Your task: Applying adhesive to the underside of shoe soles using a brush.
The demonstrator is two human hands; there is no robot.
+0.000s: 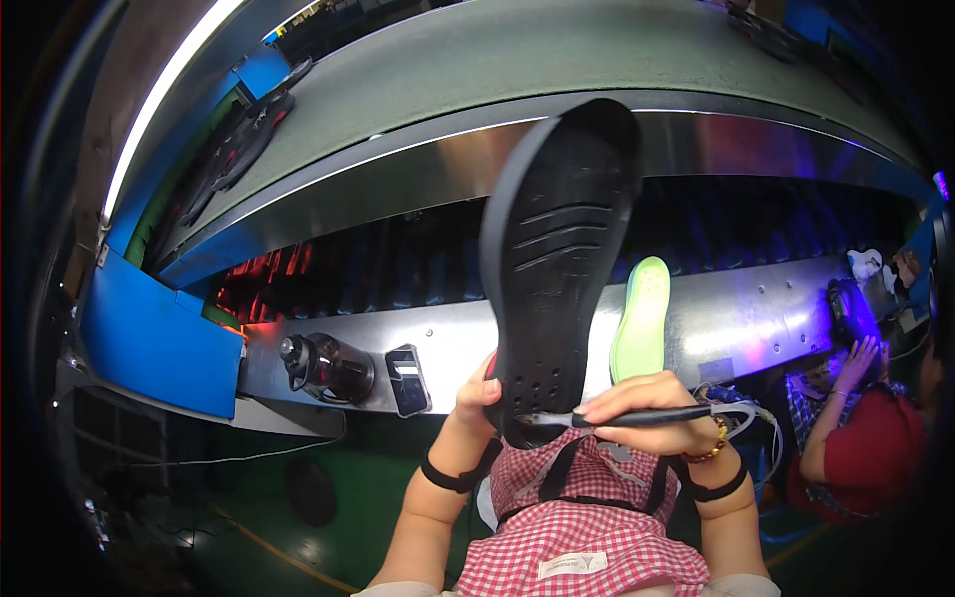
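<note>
The left hand had closed its grip on the heel end of a black sole, thumb on the near face and fingers hidden behind it, and held the sole upright in front of the chest with its toe pointing up and its grooved tread facing the camera. The right hand was clamped on a thin black brush lying almost level, fingers folded over the handle, with the tip touching the sole's heel just below a cluster of small holes. Both wrists wore black bands, and the right also carried a beaded bracelet. A red-and-white checked apron filled the lower middle of the view. Behind the sole ran a shiny metal counter, and on it, just right of the sole, a pale green insole leaned upright. Farther left on the counter lay a dark bottle on its side and beside it a small black phone-like device. Above, a grey conveyor belt curved across the view, with dark shoe parts on its left end. At the right edge another person in a red top had one hand raised to the counter.
</note>
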